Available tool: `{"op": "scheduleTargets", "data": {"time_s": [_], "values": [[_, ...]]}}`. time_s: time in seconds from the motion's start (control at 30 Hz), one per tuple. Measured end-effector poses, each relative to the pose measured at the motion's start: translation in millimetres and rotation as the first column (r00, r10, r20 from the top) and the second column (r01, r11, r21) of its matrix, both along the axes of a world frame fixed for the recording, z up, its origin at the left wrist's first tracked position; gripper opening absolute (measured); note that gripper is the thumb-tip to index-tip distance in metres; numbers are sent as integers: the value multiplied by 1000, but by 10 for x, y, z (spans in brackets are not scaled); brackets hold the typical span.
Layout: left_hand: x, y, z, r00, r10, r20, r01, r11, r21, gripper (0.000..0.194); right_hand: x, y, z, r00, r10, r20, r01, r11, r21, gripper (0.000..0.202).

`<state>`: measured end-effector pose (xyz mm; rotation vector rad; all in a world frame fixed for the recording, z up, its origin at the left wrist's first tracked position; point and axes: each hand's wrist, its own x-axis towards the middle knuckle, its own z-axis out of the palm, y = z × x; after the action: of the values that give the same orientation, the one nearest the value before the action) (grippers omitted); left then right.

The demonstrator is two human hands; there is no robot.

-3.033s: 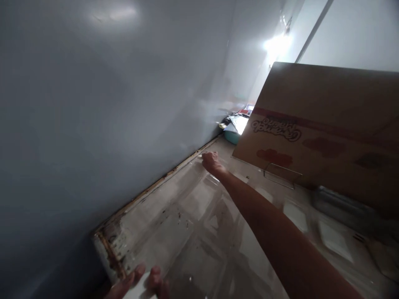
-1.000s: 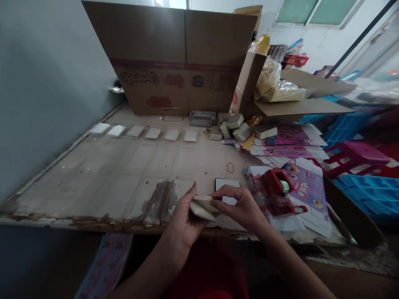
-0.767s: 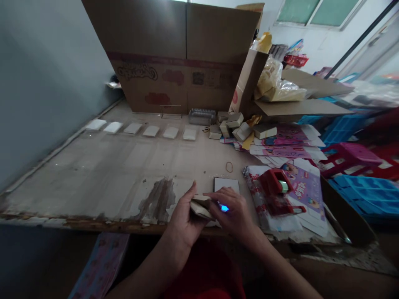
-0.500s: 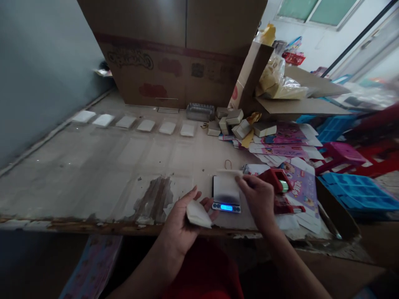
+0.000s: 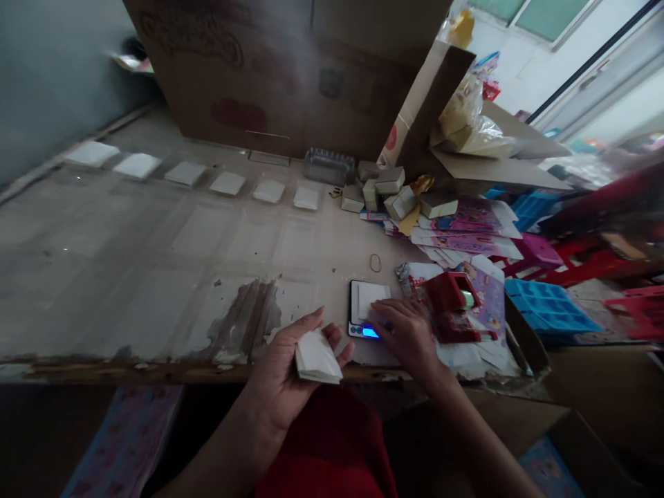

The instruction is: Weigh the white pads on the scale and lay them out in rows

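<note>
My left hand [image 5: 283, 366] is closed round a small stack of white paper slips [image 5: 317, 358], held palm up just over the table's front edge. To its right, my right hand [image 5: 407, 335] reaches over a small digital scale [image 5: 353, 309] with a lit blue display [image 5: 369, 333]. White paper slips [image 5: 371, 299] lie on the scale's platform. The curled fingers of my right hand are at the near right edge of these slips and cover part of the display. Its fingertips are partly hidden.
A row of several white stacks [image 5: 227, 183] lies along the back of the table. Small boxes [image 5: 390, 181] and printed cartons [image 5: 456, 232] are heaped at the back right. A red tape dispenser [image 5: 450, 304] stands beside my right hand; a big cardboard box [image 5: 290, 83] rises behind.
My right hand has lowered the pale slip it held above the scale onto the platform. My left hand still holds its stack. The view has shifted slightly.
</note>
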<state>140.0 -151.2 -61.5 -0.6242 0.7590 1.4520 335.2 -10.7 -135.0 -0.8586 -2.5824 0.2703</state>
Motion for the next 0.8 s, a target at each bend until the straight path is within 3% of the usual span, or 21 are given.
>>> {"op": "scheduleTargets", "data": {"time_s": [0.2,0.37,0.53,0.8], "values": [[33,-62,-39,1000,-9,23,10,999,-34,25,153,89,133,992,-94,-87,92,995,-33,21],[89,-93,-30,1000,-3,28,5,998,-68,24,143,119,298,996,-69,-53,70,997,17,18],[170,-119,-16,994,-32,108,43,994,-98,24,103,147,434,972,-140,-189,147,989,25,17],[314,-131,-44,986,-112,123,116,993,-29,15,57,180,415,986,-24,-164,44,992,116,14]]}}
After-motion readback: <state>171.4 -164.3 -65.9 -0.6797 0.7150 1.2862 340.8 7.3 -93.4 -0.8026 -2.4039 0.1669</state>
